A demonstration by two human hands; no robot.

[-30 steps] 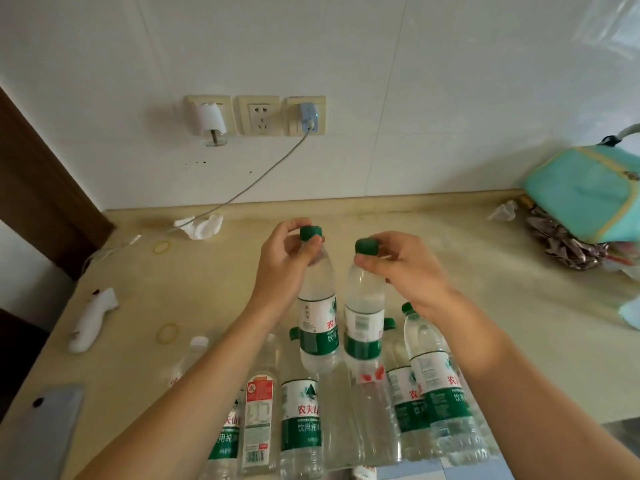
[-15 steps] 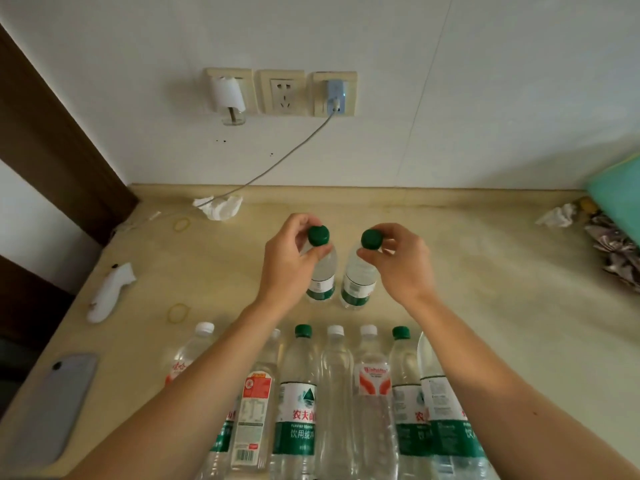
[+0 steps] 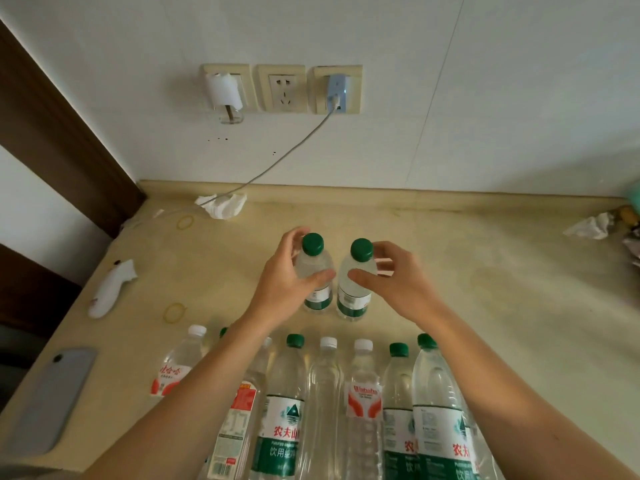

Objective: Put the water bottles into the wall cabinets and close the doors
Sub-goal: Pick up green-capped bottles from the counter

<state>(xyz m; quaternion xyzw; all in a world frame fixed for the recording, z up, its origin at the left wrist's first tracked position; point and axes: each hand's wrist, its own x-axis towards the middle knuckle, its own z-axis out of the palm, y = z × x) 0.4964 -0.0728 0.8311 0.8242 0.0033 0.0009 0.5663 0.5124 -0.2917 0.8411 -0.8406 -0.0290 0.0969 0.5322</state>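
Two green-capped water bottles stand upright side by side on the beige countertop (image 3: 502,289). My left hand (image 3: 284,289) wraps the shoulder of the left bottle (image 3: 320,301), thumb across its front. Around the shoulder of the right bottle (image 3: 353,301) closes my right hand (image 3: 401,285), thumb in front and fingers behind the neck. A row of several more water bottles (image 3: 325,393), with green or white caps, stands along the near edge under my forearms. No wall cabinet is in view.
A grey phone (image 3: 52,393) and a white handheld device (image 3: 110,289) lie at the left. Crumpled tissues (image 3: 223,206) sit by the back wall, another tissue (image 3: 588,226) at the right. A charger cable (image 3: 277,161) hangs from the wall sockets (image 3: 280,88). Rubber bands (image 3: 175,312) lie nearby.
Both bottles went from lifted by their caps to standing further back on the counter. My hands slid from the caps down to the shoulders. The view tilted up and left.
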